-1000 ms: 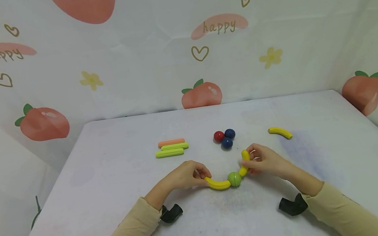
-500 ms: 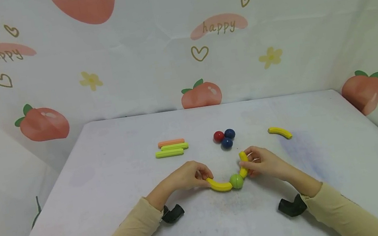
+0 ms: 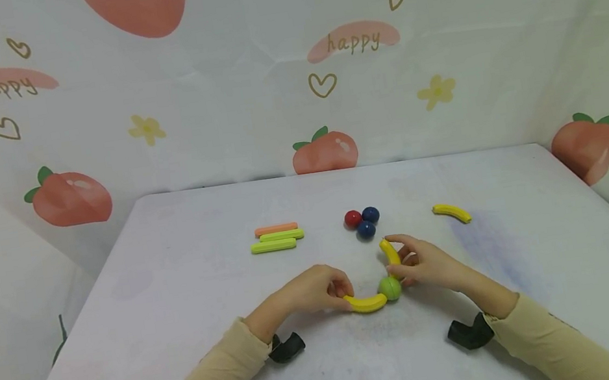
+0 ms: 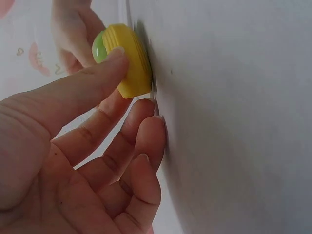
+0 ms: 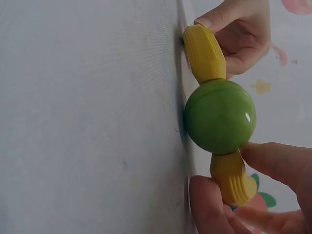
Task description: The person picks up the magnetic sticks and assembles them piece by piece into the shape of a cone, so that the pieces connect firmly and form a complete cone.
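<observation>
Two curved yellow sticks meet a green ball, one on each side, low over the white table. My left hand pinches the outer end of the left yellow curved stick between thumb and fingers. With thumb and fingers, my right hand grips the right yellow curved stick, which points away from me. In the right wrist view the green ball touches both sticks. The left wrist view shows the ridged end of the left stick, with the ball partly hidden behind it.
Behind the hands lie a red ball and two blue balls. To their left are two yellow-green sticks and an orange stick. Another yellow curved stick lies at the right on the white table.
The joined piece has shifted right and slightly nearer, with my left hand moving along. The right stick has swung so that its far end leans left.
</observation>
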Demonstrator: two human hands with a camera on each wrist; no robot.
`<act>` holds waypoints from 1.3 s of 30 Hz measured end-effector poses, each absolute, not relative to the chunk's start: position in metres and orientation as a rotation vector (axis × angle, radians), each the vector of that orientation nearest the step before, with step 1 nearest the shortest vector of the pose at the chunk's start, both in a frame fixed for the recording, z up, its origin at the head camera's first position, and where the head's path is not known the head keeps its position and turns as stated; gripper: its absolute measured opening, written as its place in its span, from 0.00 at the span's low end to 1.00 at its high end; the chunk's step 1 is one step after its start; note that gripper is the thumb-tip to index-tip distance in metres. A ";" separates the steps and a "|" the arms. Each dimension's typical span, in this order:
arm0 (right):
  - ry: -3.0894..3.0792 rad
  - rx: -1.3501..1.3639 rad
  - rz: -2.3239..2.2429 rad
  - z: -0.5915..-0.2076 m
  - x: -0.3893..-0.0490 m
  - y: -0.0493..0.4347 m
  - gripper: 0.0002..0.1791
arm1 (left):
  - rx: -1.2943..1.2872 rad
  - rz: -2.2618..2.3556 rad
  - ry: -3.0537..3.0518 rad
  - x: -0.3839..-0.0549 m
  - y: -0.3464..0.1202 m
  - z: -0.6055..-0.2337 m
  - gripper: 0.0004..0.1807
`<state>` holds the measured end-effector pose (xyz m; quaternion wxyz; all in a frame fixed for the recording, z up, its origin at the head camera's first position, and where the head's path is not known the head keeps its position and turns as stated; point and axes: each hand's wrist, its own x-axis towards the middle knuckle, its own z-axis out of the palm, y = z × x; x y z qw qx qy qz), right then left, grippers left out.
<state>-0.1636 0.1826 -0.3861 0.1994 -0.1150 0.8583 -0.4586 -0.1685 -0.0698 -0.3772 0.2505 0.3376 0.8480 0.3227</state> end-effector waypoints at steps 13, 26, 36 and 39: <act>2.504 -0.359 -1.184 -0.385 -0.163 0.180 0.33 | 0.966 0.829 2.264 -0.159 -0.054 -0.377 0.07; 2.574 -0.550 -1.086 -0.386 -0.161 0.181 0.36 | 1.029 0.743 2.291 -0.151 -0.038 -0.376 0.08; 2.575 -0.576 -1.073 -0.384 -0.161 0.184 0.33 | 0.978 0.772 2.349 -0.158 -0.038 -0.375 0.06; 2.571 -0.574 -1.078 -0.383 -0.162 0.185 0.31 | 0.929 0.816 2.384 -0.170 -0.041 -0.370 0.06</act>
